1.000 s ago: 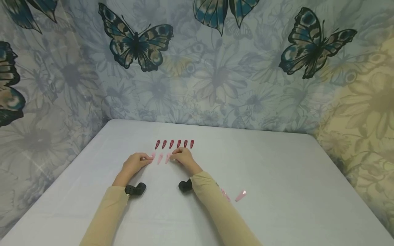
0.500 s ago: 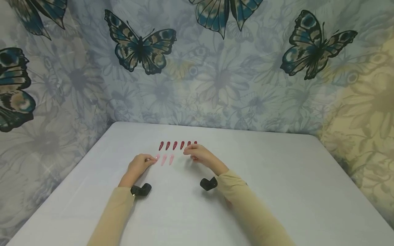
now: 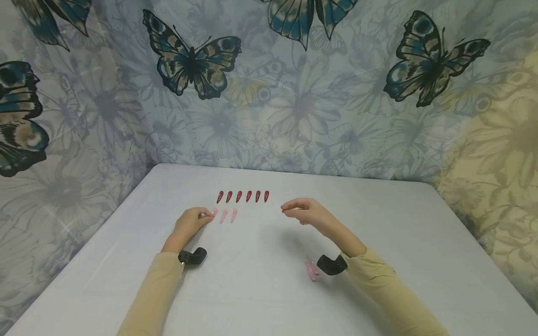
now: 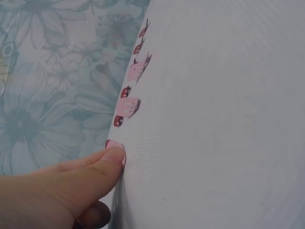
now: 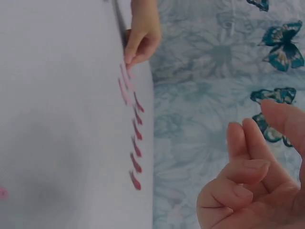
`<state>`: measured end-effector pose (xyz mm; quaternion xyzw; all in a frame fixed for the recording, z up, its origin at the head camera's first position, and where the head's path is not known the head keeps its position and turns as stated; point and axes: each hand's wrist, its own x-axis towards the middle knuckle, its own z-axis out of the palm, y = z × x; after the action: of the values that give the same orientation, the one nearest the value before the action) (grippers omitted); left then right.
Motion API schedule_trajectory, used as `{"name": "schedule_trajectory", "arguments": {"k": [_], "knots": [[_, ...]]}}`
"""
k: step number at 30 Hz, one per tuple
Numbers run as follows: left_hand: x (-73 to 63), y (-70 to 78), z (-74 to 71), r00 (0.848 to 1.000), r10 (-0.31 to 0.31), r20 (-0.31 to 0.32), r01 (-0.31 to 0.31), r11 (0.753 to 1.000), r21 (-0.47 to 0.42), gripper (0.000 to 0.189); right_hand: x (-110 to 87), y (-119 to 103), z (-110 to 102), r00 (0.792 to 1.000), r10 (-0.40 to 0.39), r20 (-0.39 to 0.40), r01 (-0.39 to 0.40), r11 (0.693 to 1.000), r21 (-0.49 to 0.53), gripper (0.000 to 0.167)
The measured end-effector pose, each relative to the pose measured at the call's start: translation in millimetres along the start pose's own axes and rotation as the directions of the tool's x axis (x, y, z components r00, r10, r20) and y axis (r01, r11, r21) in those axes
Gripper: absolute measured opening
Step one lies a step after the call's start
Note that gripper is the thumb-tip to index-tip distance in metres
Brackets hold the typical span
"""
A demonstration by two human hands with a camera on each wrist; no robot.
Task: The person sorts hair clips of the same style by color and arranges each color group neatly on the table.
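Note:
At the left end of a row of three pink snap hair clips, my left hand (image 3: 187,226) pinches the first pink hair clip (image 3: 214,213) between thumb and finger. The clip stays low at the white table, mostly covered by the thumb in the left wrist view. Beside it lie the second pink clip (image 3: 223,216) and the third pink clip (image 3: 233,215). Behind them runs a row of several red hair clips (image 3: 239,196). My right hand (image 3: 308,211) is raised above the table, right of both rows. Its fingers are loosely bent and hold nothing in the right wrist view (image 5: 257,171).
A small group of loose pink clips (image 3: 311,269) lies on the table under the right wrist, partly hidden by the black wrist camera (image 3: 332,264). The white table (image 3: 378,219) meets a butterfly-patterned backdrop (image 3: 302,107) at its far edge.
My right hand has left the third pink clip, moved right and lifted, uncovering the red row. My left hand has stayed at the first pink clip. The head view has shifted slightly.

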<state>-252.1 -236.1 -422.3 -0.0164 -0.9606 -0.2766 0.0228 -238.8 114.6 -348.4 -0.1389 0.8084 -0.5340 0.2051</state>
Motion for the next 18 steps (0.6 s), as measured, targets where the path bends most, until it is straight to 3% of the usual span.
{"name": "schedule_trajectory", "arguments": {"k": [3, 7, 10, 14, 18], "knots": [[-0.5, 0.6, 0.6, 1.0, -0.003, -0.001, 0.003, 1.0, 0.002, 0.019, -16.1, 5, -5, 0.995, -0.065, 0.081, 0.075, 0.99, -0.123, 0.034], [-1.3, -1.2, 1.7, 1.0, 0.002, -0.004, -0.002, 1.0, -0.002, 0.018, -33.1, 15, -9, 0.963, -0.158, 0.218, 0.209, 0.948, -0.24, 0.03], [-0.5, -1.6, 1.3, 1.0, 0.006, -0.008, -0.007, 1.0, -0.001, 0.019, -40.4, 25, -11, 0.947, -0.199, 0.252, 0.27, 0.919, -0.287, 0.025], [0.7, -1.4, 0.9, 1.0, 0.002, -0.005, -0.002, 1.0, 0.005, 0.02, -48.6, 38, -12, 0.943, -0.215, 0.255, 0.293, 0.899, -0.326, 0.023], [1.5, -1.6, 1.7, 1.0, -0.01, 0.004, 0.01, 1.0, 0.009, 0.02, -57.1, 49, -13, 0.953, -0.159, 0.256, 0.243, 0.908, -0.342, 0.027]]}}
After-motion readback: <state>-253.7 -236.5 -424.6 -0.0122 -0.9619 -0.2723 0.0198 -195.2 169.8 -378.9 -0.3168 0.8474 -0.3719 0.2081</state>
